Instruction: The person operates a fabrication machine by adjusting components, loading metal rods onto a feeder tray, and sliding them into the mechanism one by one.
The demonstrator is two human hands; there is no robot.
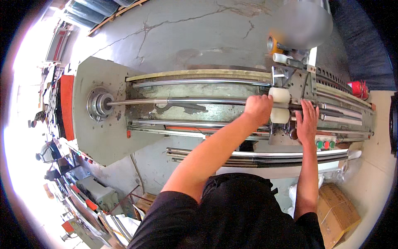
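A long metal shaft (207,101) runs along the machine from a round chuck (98,104) at its left end. My left hand (258,110) is closed around the shaft just left of two white rollers (280,116), one on each side of it. On the other side of the rollers, my right hand (307,122) lies over the dark part of the shaft with its fingers stretched out. A metal carriage plate (295,81) lies across the machine around the rollers. My right palm hides part of its near side.
Polished guide rails (186,123) flank the shaft. Several loose rods (207,157) lie along the machine's near side. Green and red buttons (326,144) sit right of my right wrist. A cardboard box (338,213) stands at lower right, and a red roll (358,89) lies beyond the machine.
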